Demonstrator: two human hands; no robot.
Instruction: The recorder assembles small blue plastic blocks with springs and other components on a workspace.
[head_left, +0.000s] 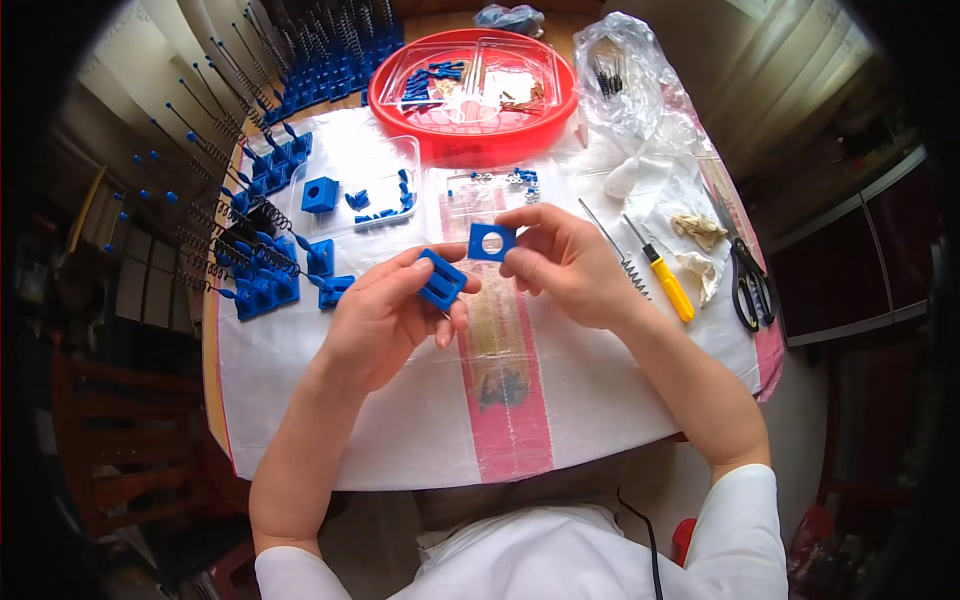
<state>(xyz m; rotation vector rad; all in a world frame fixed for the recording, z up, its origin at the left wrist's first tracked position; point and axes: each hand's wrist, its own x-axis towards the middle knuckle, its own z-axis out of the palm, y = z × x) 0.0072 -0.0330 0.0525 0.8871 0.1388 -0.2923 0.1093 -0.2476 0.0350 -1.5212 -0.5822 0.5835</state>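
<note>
Blue square plastic frame with a round hole [491, 241] is pinched in our right hand [565, 262] over the table's middle, hole facing us, just right of the blue slotted plastic block [441, 280] that our left hand [385, 318] clasps, seemingly to mate them

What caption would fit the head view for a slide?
Left hand holds a slotted blue block, right hand a blue square plate with a hole, above a white-covered table.
</note>
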